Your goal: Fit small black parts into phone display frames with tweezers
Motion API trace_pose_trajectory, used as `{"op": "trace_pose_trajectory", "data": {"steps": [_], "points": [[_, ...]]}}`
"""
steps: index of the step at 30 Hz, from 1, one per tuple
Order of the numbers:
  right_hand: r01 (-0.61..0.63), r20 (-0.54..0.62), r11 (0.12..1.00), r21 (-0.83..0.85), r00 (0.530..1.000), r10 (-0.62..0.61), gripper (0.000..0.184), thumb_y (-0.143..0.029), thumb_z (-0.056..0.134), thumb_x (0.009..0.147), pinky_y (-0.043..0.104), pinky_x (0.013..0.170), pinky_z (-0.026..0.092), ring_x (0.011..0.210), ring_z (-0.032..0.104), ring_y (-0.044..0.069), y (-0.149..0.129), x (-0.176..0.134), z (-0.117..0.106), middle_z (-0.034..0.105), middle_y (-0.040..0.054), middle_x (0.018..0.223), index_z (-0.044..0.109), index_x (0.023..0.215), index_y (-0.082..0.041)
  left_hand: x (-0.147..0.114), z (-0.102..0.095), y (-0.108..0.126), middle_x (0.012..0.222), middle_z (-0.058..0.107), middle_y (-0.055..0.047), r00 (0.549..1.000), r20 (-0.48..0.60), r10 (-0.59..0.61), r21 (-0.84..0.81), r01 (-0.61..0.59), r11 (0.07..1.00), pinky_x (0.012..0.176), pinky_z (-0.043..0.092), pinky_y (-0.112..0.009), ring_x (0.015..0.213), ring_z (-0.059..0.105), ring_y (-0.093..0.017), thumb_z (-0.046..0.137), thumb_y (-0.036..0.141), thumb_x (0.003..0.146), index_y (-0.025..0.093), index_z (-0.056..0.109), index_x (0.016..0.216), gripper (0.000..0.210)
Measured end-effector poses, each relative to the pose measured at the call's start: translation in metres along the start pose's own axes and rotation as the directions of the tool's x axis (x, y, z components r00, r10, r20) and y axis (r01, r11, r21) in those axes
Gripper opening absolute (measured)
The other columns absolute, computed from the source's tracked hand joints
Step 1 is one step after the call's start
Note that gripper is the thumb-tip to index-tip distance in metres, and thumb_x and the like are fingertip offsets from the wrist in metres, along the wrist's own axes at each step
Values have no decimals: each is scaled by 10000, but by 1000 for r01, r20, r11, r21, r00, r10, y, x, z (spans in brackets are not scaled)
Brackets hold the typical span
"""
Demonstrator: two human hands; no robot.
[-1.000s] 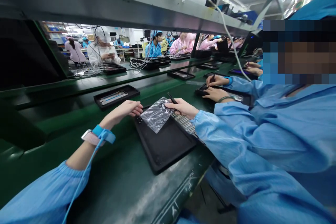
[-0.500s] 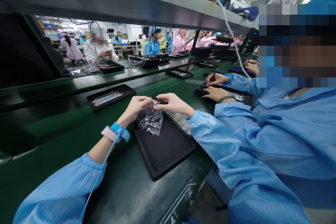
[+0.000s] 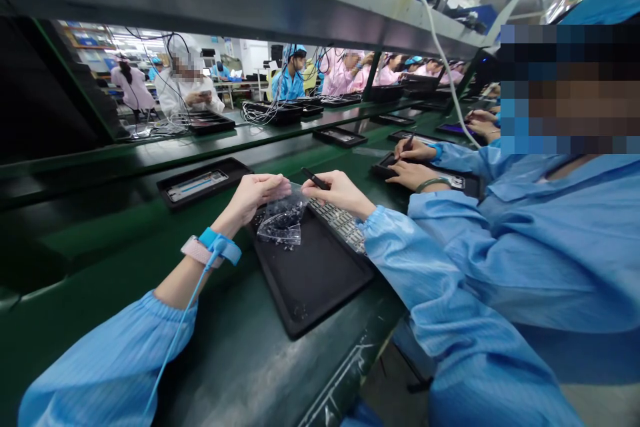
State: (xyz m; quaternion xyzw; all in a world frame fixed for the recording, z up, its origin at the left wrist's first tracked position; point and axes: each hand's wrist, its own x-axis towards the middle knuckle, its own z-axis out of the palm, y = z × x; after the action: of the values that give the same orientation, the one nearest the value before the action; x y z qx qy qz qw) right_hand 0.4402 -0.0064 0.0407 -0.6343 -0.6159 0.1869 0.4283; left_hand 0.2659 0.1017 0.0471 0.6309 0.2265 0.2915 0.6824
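Note:
A clear plastic zip bag (image 3: 281,220) with small dark parts hangs between my hands, over the black tray (image 3: 320,280). My left hand (image 3: 257,195) pinches the bag's upper left edge. With thumb and fingertips, my right hand (image 3: 340,191) grips the bag's right corner. A slim black tool (image 3: 314,178), perhaps tweezers, is also held in the right hand and points up to the left. Tiny loose bits lie on the tray under the bag. A sheet with rows of small metallic pieces (image 3: 337,223) lies along the tray's right side.
To the left on the green bench (image 3: 240,347) sits a black tray with a phone-like part (image 3: 197,187). A co-worker's hands (image 3: 413,170) work over another tray at right. A shelf beam (image 3: 250,10) crosses above, with a white cable (image 3: 440,47) hanging down.
My hands have moved apart, stretching the bag's top between them. The bag is up slightly and to the left, and the black tool now tilts more steeply.

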Motion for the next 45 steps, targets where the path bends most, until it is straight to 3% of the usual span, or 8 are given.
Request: {"op": "trace_pose_trajectory", "data": {"steps": [8,25,32,39,45], "points": [[107,-172,994,-16,979,-108,320,-397,594,774,180,528,303,523,418,47,-13,-6,3,532,3,604,669,784,-86,-2,-7,13,815,730,-124,998,59,24,29,-26,999,862,526,-336,829,689,-219,809,398,616,84,723,828,389],[263,-365,963,61,904,-224,265,-369,638,766,181,545,360,561,464,47,-22,-8,2,573,0,649,662,755,-105,-15,0,35,833,735,-109,990,111,92,91,-102,991,846,538,-318,818,692,-199,758,376,695,96,725,836,315],[289,-296,957,29,917,-268,237,-331,677,743,203,648,456,706,593,97,-23,-9,1,664,30,829,677,860,-124,-17,2,39,833,730,-110,987,100,127,93,-137,986,883,521,-348,835,690,-213,764,395,684,90,720,835,343],[313,-413,949,29,869,-274,201,-323,666,760,195,646,463,686,591,88,-29,-9,-1,653,16,757,675,800,-126,-20,6,43,840,728,-103,981,96,171,64,-177,982,864,532,-319,829,691,-198,736,357,727,83,715,846,300],[329,-398,944,-36,862,-315,216,-337,653,777,186,627,444,667,571,78,-32,-7,3,653,16,765,683,807,-125,-21,3,47,853,727,-99,974,78,213,65,-219,974,882,533,-350,846,691,-223,748,371,710,92,719,828,304]]}}
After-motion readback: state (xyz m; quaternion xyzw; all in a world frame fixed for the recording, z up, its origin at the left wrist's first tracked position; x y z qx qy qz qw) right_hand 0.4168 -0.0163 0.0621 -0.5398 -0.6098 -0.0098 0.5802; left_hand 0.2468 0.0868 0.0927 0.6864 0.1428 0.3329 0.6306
